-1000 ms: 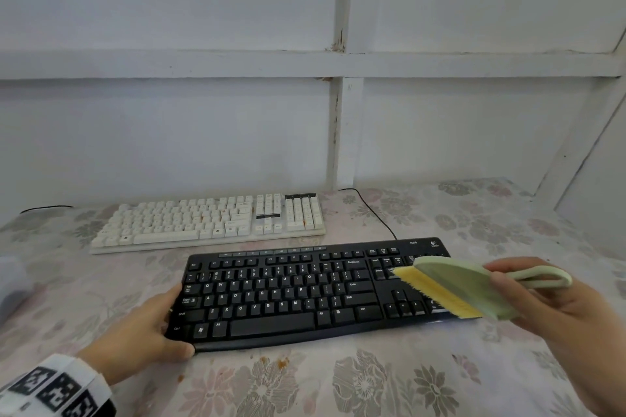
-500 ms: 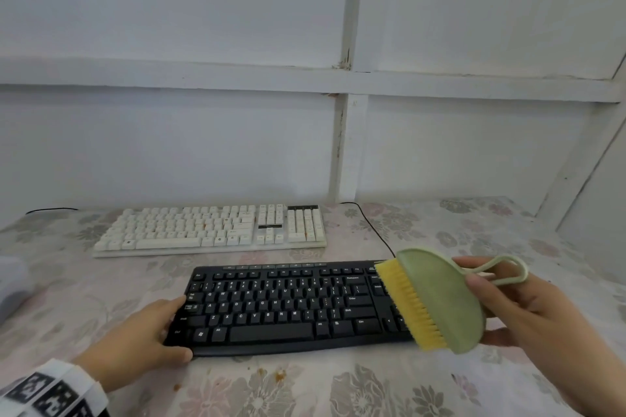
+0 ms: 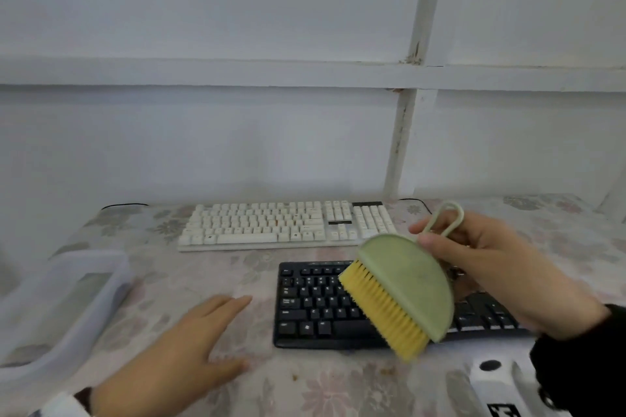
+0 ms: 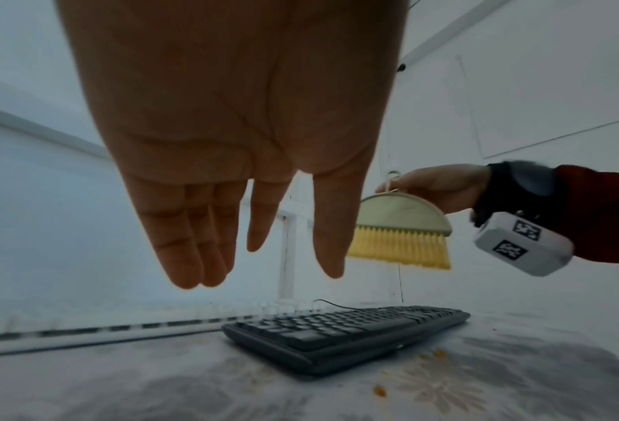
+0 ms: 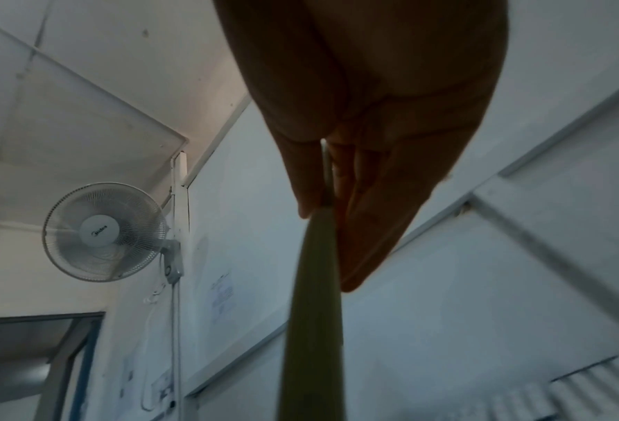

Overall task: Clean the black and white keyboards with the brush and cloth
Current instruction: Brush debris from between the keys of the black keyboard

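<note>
A black keyboard (image 3: 325, 305) lies on the floral tablecloth, with a white keyboard (image 3: 281, 223) behind it near the wall. My right hand (image 3: 481, 267) pinches the loop handle of a green brush (image 3: 406, 281) with yellow bristles, held tilted in the air above the black keyboard's middle. In the left wrist view the brush (image 4: 401, 228) hangs well above the black keyboard (image 4: 347, 330). In the right wrist view the brush (image 5: 314, 299) shows edge-on below my fingers. My left hand (image 3: 189, 338) hovers flat with straight fingers over the cloth, left of the black keyboard, touching nothing. No cloth is in view.
A translucent plastic box (image 3: 61, 301) stands at the table's left edge. Small orange crumbs (image 4: 379, 390) lie on the tablecloth in front of the black keyboard. A white panelled wall (image 3: 237, 132) rises right behind the table. A wall fan (image 5: 102, 230) hangs high up.
My left hand has let go of the black keyboard's left end and moved left, fingers straightened. My right hand has lifted the brush and turned it more upright. The view has shifted left.
</note>
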